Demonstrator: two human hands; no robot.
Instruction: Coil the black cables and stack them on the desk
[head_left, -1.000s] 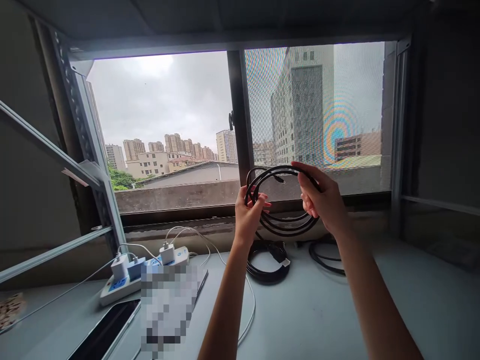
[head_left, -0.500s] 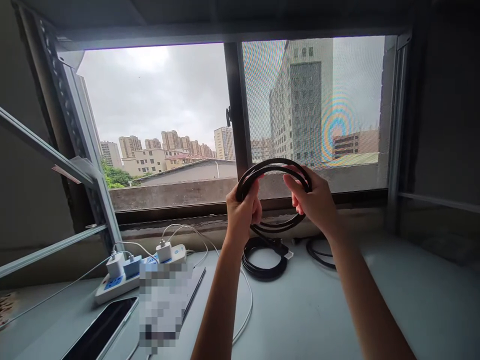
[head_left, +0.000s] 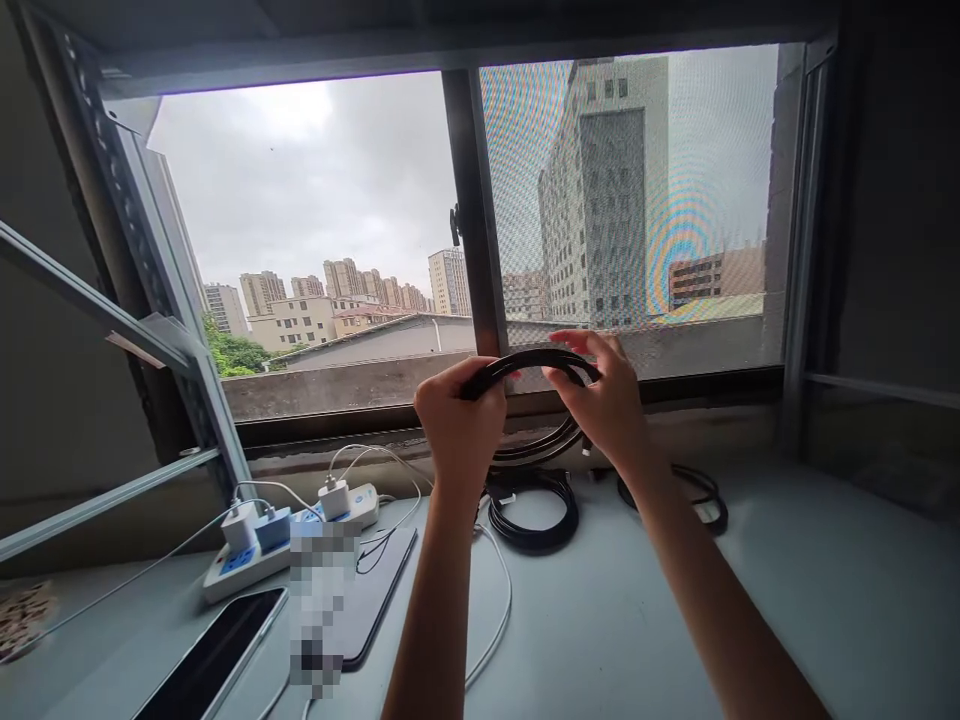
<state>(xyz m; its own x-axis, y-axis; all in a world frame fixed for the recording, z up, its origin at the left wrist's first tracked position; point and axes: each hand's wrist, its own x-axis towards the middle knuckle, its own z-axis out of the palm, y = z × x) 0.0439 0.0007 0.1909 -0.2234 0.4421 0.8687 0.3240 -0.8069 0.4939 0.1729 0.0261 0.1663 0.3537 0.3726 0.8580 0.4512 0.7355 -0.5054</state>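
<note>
Your left hand (head_left: 461,420) is closed around the left side of a glossy black looped cable (head_left: 536,358), held up above the bench (head_left: 600,620) in front of the dark window frame (head_left: 461,190). At your right hand (head_left: 611,395), the thumb and forefinger stand apart with the cable's right side running between them; you cannot tell whether the hidden fingers grip it. A pale-tipped plug (head_left: 586,450) hangs just below that hand. Under the cable lies a black coiled cord (head_left: 538,546) with a small white tag (head_left: 508,498), its print too small to read, as are the markings on the white power strip with blue sockets (head_left: 217,588) to your left. The bench's back edge meets the wall beneath the window; its pale surface shows between your forearms and stretches to your right, past a second black cord (head_left: 720,520).
</note>
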